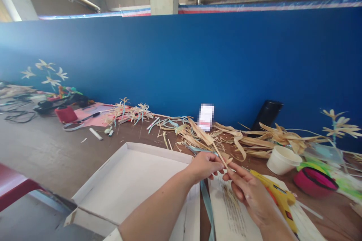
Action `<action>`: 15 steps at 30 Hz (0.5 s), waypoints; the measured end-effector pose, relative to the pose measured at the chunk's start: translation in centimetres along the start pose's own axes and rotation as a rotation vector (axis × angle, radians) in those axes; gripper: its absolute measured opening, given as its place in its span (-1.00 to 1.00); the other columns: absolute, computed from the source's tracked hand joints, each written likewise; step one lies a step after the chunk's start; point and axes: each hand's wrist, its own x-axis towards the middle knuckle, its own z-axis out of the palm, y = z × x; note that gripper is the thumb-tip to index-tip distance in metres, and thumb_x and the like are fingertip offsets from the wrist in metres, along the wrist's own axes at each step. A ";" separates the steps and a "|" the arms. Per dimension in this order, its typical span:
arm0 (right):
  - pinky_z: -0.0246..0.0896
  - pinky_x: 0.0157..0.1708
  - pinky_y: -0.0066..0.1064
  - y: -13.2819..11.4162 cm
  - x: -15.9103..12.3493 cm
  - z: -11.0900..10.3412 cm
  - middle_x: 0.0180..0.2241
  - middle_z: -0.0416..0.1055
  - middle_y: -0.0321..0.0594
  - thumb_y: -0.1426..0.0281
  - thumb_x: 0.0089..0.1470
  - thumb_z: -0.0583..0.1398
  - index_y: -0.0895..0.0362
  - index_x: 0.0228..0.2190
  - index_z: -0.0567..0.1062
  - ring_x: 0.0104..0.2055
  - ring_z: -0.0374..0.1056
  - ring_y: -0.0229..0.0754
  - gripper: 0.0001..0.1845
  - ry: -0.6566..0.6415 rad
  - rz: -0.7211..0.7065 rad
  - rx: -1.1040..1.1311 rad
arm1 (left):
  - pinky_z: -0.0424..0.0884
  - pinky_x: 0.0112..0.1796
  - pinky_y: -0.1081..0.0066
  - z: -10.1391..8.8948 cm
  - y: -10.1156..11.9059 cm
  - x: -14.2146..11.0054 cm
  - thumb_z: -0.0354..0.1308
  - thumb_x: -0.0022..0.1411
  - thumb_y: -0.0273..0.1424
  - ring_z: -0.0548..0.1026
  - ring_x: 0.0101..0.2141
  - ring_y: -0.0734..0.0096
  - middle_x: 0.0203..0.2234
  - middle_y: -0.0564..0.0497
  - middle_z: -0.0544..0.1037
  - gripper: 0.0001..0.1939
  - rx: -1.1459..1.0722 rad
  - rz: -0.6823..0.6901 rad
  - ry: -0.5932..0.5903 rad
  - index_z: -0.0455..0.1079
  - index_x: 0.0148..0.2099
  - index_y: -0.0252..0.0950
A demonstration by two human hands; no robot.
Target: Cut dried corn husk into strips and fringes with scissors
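Note:
My left hand (206,165) and my right hand (247,186) meet low in the middle of the view, fingertips almost touching. Between them they pinch a thin tan strip of dried husk (220,154), which points up and to the left. A small pale husk piece (228,161) shows at the fingertips; whether it is joined to the strip I cannot tell. Under the hands lies a printed paper (234,214), with a blue-green strip (207,207) at its left. A yellow glue gun (278,196) rests just right of my right hand.
An open white cardboard box (132,173) lies on the left. Dried husks (195,135) spread along the blue partition (175,64). A white cup (283,160), a pink round container (315,182) and a black cylinder (267,115) stand right. Husk flowers (51,79) rise at far left.

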 end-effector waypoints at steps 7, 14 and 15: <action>-0.09 -0.72 -0.47 0.8 0.6 0.5 -0.53 0.46 -0.27 0.15 -0.12 0.25 0.04 -0.18 0.56 -0.71 0.03 -0.38 -0.58 0.127 -0.149 -0.247 | 0.12 -0.56 0.58 0.2 -0.6 0.4 0.10 -0.09 -0.39 0.21 -0.58 0.62 -0.61 0.11 0.36 -0.89 0.157 0.087 0.186 0.30 -0.52 -0.34; -0.14 -0.75 -0.51 0.4 1.0 -0.7 -0.46 0.48 -0.22 0.18 -0.18 0.29 0.05 -0.07 0.48 -0.70 0.00 -0.40 -0.43 0.439 -0.150 -0.021 | 0.08 -0.59 0.55 -0.1 -0.9 0.7 0.09 -0.07 -0.37 0.19 -0.62 0.61 -0.64 0.12 0.35 -0.88 0.150 0.076 0.172 0.32 -0.51 -0.33; -0.18 -0.76 -0.53 0.3 0.9 -0.7 -0.46 0.48 -0.22 0.20 -0.20 0.31 0.06 -0.04 0.45 -0.70 -0.04 -0.43 -0.39 0.378 -0.117 0.080 | 0.08 -0.59 0.55 -0.2 -0.9 0.7 0.08 -0.06 -0.37 0.19 -0.62 0.61 -0.63 0.11 0.36 -0.88 0.156 0.068 0.179 0.33 -0.50 -0.33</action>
